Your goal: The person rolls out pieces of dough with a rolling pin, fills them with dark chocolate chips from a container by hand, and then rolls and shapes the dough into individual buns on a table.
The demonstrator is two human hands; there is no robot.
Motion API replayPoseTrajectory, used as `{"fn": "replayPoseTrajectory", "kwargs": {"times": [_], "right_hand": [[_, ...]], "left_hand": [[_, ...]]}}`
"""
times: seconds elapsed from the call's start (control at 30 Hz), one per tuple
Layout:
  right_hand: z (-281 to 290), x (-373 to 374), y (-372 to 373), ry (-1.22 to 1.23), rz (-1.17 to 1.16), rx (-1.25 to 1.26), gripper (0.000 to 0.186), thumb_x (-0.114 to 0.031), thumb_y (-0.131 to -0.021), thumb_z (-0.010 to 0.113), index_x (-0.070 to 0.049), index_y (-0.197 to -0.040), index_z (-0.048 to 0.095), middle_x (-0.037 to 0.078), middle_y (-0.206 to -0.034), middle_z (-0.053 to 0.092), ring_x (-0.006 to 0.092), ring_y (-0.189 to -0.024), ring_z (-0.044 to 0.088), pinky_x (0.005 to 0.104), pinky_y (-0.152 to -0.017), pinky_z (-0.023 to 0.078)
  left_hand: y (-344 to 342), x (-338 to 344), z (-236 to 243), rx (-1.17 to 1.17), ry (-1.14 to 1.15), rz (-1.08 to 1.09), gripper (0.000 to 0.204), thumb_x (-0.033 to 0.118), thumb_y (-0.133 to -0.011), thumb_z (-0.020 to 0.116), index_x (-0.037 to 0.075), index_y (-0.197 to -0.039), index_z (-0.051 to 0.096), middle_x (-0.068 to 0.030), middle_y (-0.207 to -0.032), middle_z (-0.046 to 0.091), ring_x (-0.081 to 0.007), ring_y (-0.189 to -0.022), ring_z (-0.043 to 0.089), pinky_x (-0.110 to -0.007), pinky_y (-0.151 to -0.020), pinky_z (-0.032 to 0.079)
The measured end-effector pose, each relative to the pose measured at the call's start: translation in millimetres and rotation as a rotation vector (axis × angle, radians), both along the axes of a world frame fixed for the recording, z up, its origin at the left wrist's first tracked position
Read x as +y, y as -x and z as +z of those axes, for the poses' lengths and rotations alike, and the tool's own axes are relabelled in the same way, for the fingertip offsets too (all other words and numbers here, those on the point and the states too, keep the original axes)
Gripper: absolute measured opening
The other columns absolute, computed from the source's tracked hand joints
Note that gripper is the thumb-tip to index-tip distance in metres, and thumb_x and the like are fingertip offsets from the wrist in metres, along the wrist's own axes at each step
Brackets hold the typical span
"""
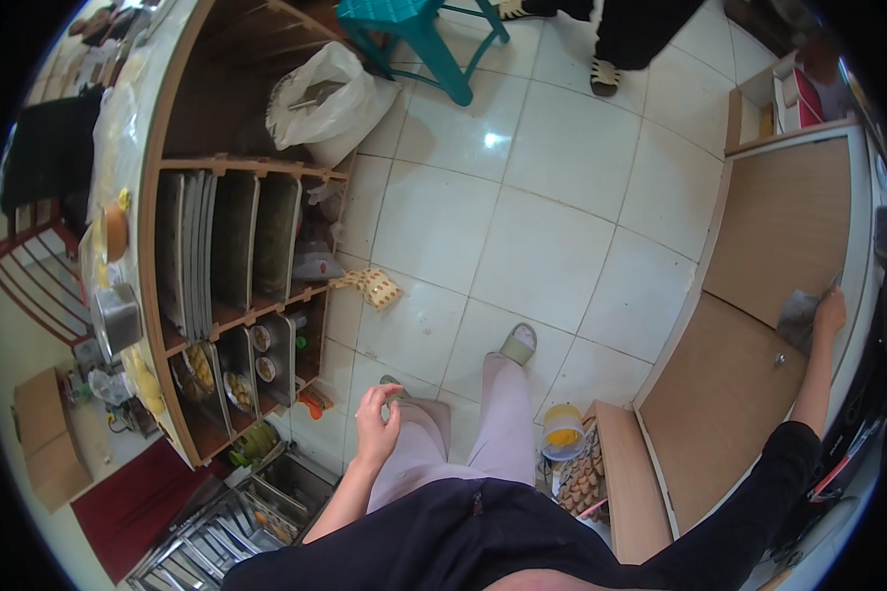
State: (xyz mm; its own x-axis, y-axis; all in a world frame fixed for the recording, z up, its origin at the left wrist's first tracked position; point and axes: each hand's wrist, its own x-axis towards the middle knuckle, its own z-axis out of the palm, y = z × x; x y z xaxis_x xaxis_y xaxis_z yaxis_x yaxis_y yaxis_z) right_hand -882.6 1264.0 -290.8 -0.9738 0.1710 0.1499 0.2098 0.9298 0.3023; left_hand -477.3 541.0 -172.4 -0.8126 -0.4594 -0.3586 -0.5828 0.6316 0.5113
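Cloth [796, 321] | just left of right hand [831, 309], which is clamped on it | left hand [376, 426]: loosely parted

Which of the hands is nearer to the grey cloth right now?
Right. The right hand grips the grey cloth in front of the cabinet doors; the left hand is across to the left, by the pale trousers, away from it.

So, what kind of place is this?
Probably a bakery or a kitchen where lots of food gets made. There are many metal trays in a wooden shelf unit, round containers of yellowish food in it too, and a pile of what look like eggs.
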Motion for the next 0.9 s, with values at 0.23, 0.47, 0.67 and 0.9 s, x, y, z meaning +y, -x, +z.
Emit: {"fn": "replayPoseTrajectory", "kwargs": {"times": [0.23, 0.47, 0.67, 0.9], "right_hand": [[-8, -135, -52, -0.055, 0.128, -0.127, 0.018, -0.011, -0.079, 0.039, -0.005, -0.08, 0.057, 0.015, -0.079, 0.059, 0.0318, -0.074, 0.057, 0.0418, -0.061, 0.044], [-80, -465, -251, 0.762, 0.039, -0.775, 0.048, 0.006, -0.055, 0.066, -0.006, -0.1, 0.054, 0.011, -0.083, 0.06, 0.0212, -0.08, 0.057, 0.0356, -0.067, 0.049], [14, -788, -479, 0.821, 0.505, -1.253, 0.067, -0.017, -0.055, 0.078, -0.009, -0.113, 0.046, 0.019, -0.109, 0.053, 0.0217, -0.089, 0.058, 0.0336, -0.069, 0.049], [11, -889, -540, 0.422, 0.881, -1.105, 0.068, -0.029, -0.056, 0.078, -0.007, -0.112, 0.048, 0.021, -0.11, 0.052, 0.0307, -0.104, 0.05, 0.0394, -0.083, 0.043]], "left_hand": [[-41, -42, 31, 0.098, -0.007, 0.171, 0.019, 0.0, -0.073, 0.049, 0.001, -0.09, 0.056, -0.0115, -0.085, 0.057, -0.0254, -0.081, 0.055, -0.032, -0.071, 0.043], [-152, -127, 58, 0.274, 0.024, 0.436, 0.018, 0.001, -0.073, 0.049, 0.002, -0.09, 0.056, -0.012, -0.086, 0.056, -0.0264, -0.082, 0.055, -0.034, -0.075, 0.043], [-308, -238, 90, 0.357, 0.154, 0.754, 0.017, 0.001, -0.073, 0.049, 0.003, -0.089, 0.056, -0.0117, -0.088, 0.056, -0.027, -0.083, 0.054, -0.034, -0.074, 0.043], [-446, -312, 94, 0.498, 0.282, 1.288, 0.018, -0.002, -0.074, 0.048, 0.004, -0.089, 0.055, -0.0094, -0.087, 0.056, -0.0214, -0.076, 0.056, -0.032, -0.068, 0.044]]}}
